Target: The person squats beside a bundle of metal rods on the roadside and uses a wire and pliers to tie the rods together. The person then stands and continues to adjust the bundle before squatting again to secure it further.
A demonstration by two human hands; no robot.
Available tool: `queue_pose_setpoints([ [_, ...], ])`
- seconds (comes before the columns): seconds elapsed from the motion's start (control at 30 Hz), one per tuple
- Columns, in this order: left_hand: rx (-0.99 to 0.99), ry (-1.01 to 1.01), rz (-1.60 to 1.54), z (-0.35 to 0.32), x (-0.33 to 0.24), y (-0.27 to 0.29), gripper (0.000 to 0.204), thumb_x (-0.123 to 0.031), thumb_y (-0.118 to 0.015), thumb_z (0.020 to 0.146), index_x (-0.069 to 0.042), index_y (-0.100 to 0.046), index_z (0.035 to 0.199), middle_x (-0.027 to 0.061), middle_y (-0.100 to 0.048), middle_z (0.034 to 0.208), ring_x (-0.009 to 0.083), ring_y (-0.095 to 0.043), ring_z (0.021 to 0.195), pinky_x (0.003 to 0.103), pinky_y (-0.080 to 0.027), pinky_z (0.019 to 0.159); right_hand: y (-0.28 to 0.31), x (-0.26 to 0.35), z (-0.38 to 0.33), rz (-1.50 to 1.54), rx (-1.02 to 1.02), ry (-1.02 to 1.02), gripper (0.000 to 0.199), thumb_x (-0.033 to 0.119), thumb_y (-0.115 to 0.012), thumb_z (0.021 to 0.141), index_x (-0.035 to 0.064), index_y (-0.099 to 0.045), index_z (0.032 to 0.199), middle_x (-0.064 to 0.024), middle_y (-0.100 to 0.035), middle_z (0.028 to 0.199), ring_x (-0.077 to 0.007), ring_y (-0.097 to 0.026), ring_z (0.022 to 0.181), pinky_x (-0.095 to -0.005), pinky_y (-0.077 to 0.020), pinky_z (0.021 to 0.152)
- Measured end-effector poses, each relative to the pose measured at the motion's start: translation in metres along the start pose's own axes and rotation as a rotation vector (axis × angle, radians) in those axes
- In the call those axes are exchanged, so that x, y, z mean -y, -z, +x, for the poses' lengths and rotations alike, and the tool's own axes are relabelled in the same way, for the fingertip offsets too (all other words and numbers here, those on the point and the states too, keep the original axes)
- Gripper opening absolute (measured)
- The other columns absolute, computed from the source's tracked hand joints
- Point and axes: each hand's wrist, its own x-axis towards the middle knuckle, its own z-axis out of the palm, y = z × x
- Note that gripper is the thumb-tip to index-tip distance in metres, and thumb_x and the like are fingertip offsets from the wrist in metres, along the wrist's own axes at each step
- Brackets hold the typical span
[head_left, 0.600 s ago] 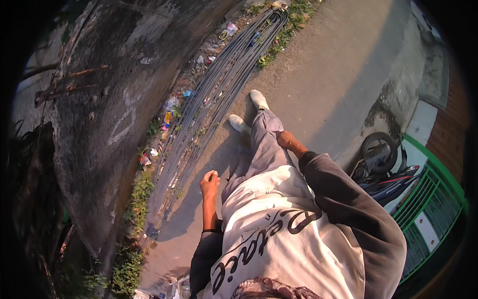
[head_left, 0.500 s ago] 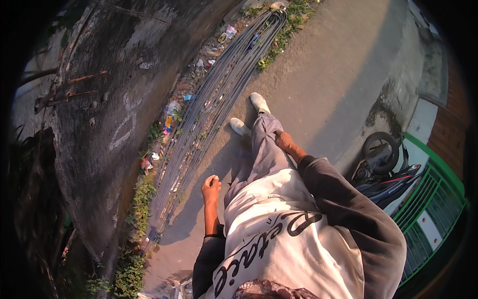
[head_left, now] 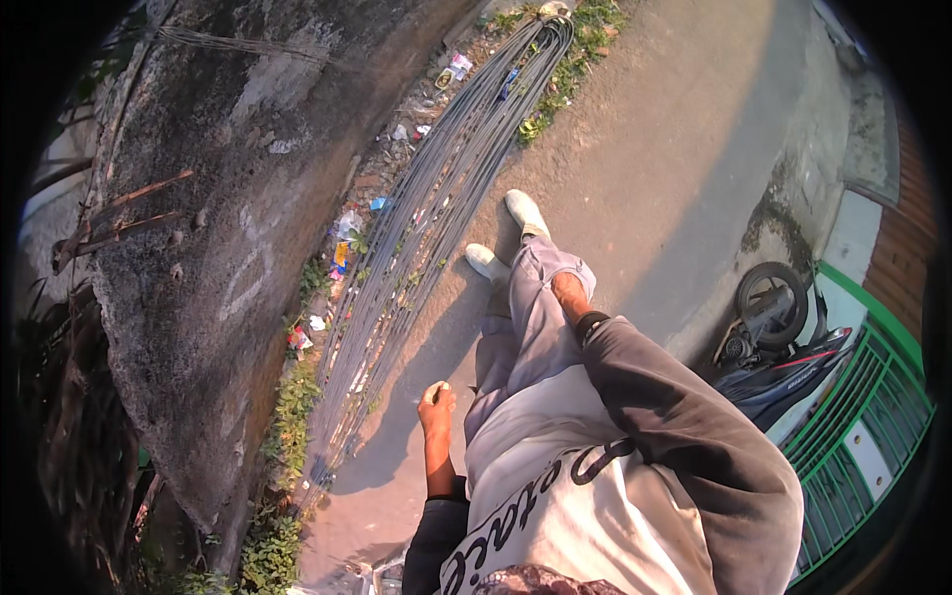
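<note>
Two hands, neither on the grey cable bundle (head_left: 474,139), which lies on the ground left and ahead, long axis slanting lower left to upper right beside the wall (head_left: 238,198). Left hand (head_left: 437,405) is nearer but apart, fingers curled, can't tell if they're closed on anything; right hand (head_left: 568,289) at the trousers (head_left: 540,327), fingers hidden, grip unreadable.

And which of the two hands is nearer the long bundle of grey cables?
The left hand: it hangs apart from the trousers, on the side of the grey cables, while the right hand is farther off, at the trousers.
</note>
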Motion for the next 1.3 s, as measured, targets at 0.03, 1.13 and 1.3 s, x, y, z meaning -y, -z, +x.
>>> queue_pose_setpoints([
  [0.03, 0.006, 0.008, -0.002, 0.000, -0.001, -0.001, 0.040, -0.023, -0.066, 0.097, 0.001, -0.060, 0.128, 0.0133, -0.069, 0.115, 0.0231, -0.070, 0.097, 0.033, -0.057, 0.081, 0.000, -0.001, 0.001, 0.004, -0.008, 0.015, 0.045, 0.018, -0.048, 0.092, -0.0027, -0.052, 0.131, -0.0319, -0.060, 0.123, -0.0449, -0.056, 0.121, -0.0458, -0.0430, 0.104],
  [1.13, 0.193, -0.042, 0.842, -0.040, 0.003, -0.051, 0.071, -0.063, -0.056, 0.092, 0.004, -0.064, 0.114, 0.0306, -0.065, 0.119, 0.0447, -0.061, 0.115, 0.047, -0.049, 0.098, 0.098, 0.005, -0.117, -0.098, 0.081, 0.102, 0.062, 0.046, -0.055, 0.098, -0.0057, -0.050, 0.131, -0.0300, -0.056, 0.129, -0.0454, -0.056, 0.120, -0.0487, -0.0446, 0.103],
  [1.3, 0.134, -0.078, 0.670, -0.054, -0.005, -0.066, 0.065, -0.059, -0.055, 0.094, 0.003, -0.069, 0.105, 0.0310, -0.068, 0.107, 0.0469, -0.063, 0.105, 0.049, -0.049, 0.089, 0.113, 0.023, -0.123, -0.115, 0.052, 0.083, 0.066, 0.059, -0.058, 0.093, -0.0002, -0.056, 0.124, -0.0272, -0.056, 0.123, -0.0436, -0.057, 0.116, -0.0486, -0.0460, 0.100],
])
